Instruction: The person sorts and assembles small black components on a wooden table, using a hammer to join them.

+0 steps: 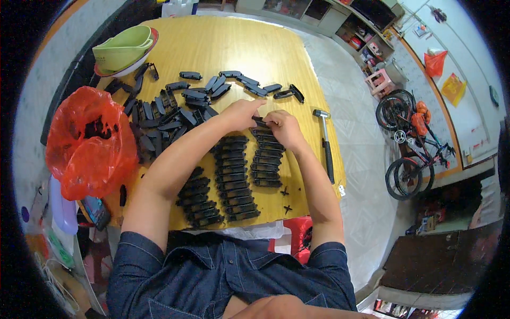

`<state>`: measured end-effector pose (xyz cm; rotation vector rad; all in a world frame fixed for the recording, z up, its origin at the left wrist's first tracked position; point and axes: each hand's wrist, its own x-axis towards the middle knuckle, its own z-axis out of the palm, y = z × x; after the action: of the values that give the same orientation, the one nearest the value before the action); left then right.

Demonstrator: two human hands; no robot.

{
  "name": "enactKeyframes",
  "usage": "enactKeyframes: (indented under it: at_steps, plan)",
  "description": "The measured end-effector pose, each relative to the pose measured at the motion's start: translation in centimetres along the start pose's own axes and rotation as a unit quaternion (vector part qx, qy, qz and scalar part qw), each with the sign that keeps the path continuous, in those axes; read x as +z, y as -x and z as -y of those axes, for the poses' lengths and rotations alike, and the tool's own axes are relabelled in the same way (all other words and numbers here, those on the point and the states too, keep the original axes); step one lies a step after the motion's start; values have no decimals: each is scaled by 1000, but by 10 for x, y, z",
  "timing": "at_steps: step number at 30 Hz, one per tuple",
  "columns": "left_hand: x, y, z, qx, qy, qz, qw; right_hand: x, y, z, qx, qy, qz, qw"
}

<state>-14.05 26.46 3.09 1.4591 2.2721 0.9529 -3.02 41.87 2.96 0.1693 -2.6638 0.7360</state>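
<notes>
Near the middle of the table, my left hand (244, 114) and my right hand (284, 129) meet over one long black plastic piece (260, 122). Its left end is between my left fingers, and my right fingers are closed round its right end. The piece is at the far end of a neat column of like black pieces (266, 159). Two more columns lie to the left, a long middle one (237, 183) and another (201, 199) partly under my left forearm. Beyond my left arm spreads a loose heap of the same pieces (170, 117).
A hammer (325, 143) lies along the right table edge. Small black cross-shaped bits (287, 209) sit near the front. At left are a red plastic bag (87, 154), green basins (122, 50) and a phone (95, 211). Bicycles (409, 143) stand across the floor.
</notes>
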Motion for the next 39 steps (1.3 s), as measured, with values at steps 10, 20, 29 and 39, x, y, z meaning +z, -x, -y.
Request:
enactKeyframes:
  at_steps: [10, 20, 29, 39]
  plan:
    - [2, -8, 7, 16, -36, -29, 999, -11, -13, 17, 153, 122, 132, 972]
    - [12, 17, -33, -21, -64, 62, 996, -38, 36, 11, 169, -75, -57, 981]
    - [-2, 184, -105, 121, -125, -207, 963, -1, 3, 137, 49, -120, -31, 991]
    - [82, 452, -59, -60, 80, -401, 911, 153, -132, 331, -136, -97, 101, 981]
